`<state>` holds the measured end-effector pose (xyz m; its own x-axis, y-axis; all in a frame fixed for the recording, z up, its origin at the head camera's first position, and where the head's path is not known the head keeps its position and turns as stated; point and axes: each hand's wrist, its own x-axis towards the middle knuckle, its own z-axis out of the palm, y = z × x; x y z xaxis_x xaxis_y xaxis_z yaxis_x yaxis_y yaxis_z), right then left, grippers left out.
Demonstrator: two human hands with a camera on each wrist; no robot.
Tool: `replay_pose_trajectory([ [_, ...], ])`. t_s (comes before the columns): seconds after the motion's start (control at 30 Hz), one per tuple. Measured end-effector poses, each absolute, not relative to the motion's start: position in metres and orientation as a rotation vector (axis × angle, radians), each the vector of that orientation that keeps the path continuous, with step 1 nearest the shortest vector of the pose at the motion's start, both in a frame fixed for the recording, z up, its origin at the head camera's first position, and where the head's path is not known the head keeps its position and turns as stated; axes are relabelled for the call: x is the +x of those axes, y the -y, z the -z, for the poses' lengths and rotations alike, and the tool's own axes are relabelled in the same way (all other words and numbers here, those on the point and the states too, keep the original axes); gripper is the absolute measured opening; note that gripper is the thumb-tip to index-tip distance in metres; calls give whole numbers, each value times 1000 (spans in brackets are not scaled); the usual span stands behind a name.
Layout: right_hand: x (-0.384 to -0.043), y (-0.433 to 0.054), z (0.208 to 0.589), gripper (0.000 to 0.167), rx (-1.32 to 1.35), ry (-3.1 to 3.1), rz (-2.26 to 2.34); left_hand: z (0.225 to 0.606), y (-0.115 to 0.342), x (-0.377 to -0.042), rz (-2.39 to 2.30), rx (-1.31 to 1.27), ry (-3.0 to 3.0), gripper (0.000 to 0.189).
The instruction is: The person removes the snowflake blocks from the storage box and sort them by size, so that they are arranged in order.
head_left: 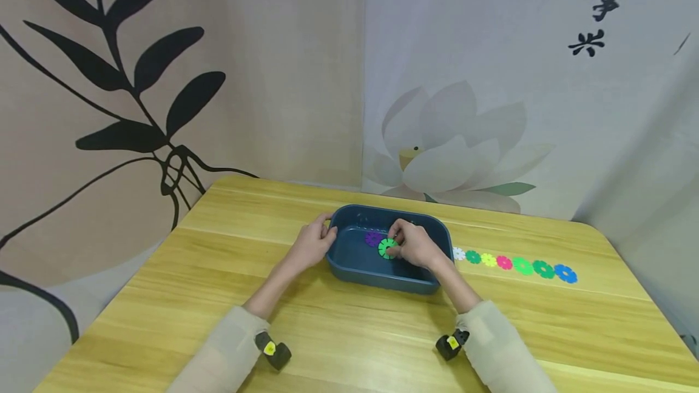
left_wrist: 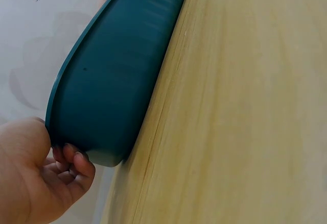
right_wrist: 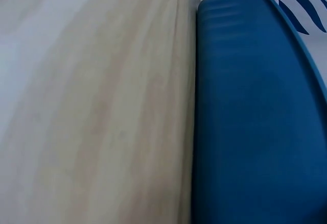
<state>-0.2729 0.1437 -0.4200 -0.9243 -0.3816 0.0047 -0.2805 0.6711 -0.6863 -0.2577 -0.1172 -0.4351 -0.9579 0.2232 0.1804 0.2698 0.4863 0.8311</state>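
A dark blue plastic basin stands on the wooden table. My left hand grips its left end, thumb at the rim and fingers curled against the outside in the left wrist view. Inside the basin, my right hand pinches a green notched snowflake disc between thumb and fingers. Just left of that disc, a purple snowflake disc lies on the basin floor. The right wrist view shows the basin's outer wall but not my right hand.
Right of the basin, several snowflake discs run in a row on the table, from a white disc beside the basin to a blue disc at the far end. A printed curtain hangs behind the table.
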Motion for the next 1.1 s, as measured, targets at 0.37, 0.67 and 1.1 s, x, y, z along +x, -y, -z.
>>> replay_pose_trajectory([
  [0.37,-270,-162,415,20,-553,-2848,1265,434,117,-257,1508,-436,2673,42],
  [0.67,-266,-175,412,24,-561,-2845,1478,435,117,-256,1510,-432,2670,41],
  [1.1,-261,-229,413,33,-409,-2876,1749,436,118,-257,1495,-434,2665,41],
])
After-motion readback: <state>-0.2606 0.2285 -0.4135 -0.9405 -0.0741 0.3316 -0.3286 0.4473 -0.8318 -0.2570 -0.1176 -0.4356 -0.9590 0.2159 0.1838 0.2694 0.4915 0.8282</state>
